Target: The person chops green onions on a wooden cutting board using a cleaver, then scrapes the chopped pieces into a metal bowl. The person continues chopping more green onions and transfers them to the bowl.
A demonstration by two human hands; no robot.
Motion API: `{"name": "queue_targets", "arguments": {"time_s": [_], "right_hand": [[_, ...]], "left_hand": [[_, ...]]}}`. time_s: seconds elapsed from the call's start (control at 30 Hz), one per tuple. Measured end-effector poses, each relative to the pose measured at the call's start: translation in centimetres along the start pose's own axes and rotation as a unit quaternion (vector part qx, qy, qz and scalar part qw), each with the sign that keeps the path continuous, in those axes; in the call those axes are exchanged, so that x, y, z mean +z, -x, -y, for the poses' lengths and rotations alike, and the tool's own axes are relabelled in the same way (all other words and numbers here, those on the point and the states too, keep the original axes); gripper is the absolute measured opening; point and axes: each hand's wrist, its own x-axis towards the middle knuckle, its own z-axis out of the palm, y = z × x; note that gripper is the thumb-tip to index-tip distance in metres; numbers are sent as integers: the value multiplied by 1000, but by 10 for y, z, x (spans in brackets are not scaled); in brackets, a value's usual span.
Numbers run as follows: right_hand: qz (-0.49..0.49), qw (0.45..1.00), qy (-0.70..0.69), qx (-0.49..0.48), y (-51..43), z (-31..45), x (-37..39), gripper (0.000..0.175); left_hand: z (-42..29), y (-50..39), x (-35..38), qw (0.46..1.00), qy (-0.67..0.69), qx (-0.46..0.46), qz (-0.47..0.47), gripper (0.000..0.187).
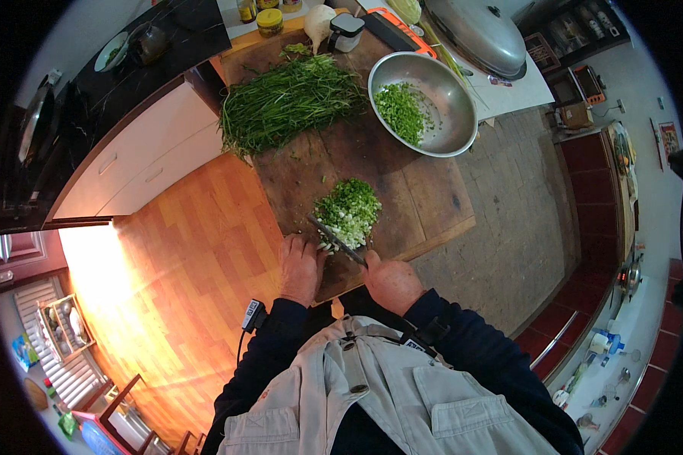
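My right hand [393,284] grips the handle of a kitchen knife [341,242], whose blade slants up and left along the near edge of a pile of chopped scallions [350,210]. The pile is green at the back and whiter toward the blade. At the front left edge of the wooden worktop [387,165], my left hand [299,270] rests with fingers bent, close to the blade. A few white scallion pieces [325,247] lie beside its fingertips; what is under the fingers is hidden.
A large heap of long greens [290,102] lies at the back left. A steel bowl [455,114] holding chopped greens stands at the back right. Behind are a white radish [319,25], a lidded jar [346,35], an orange-edged dark board [395,31] and a domed metal lid [478,34].
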Motion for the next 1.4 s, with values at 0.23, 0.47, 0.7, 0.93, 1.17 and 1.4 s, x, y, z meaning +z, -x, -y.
{"name": "queue_targets", "arguments": {"time_s": [0.23, 0.47, 0.7, 0.93, 1.17, 1.4], "right_hand": [[-36, 999, -16, -14, -3, -1, 3, 24], [-10, 1000, -3, -13, -1, -1, 7, 26], [3, 999, 6, -34, -2, -2, 14, 22], [23, 997, 57, -55, -8, 4, 9, 16], [20, 998, 47, -32, -19, -1, 21, 16], [-5, 999, 33, -21, -13, 3, 19, 20]], "left_hand": [[-2, 12, 8, 999, 2, -13, 29, 46], [-3, 17, 17, 1000, 10, 4, 12, 40], [0, 14, 17, 999, 20, 32, -3, 19], [-2, 13, 12, 999, -8, 50, 17, 11], [0, 15, 19, 998, 40, 51, -23, 20], [6, 23, 30, 996, 36, 62, -48, 26]]}}
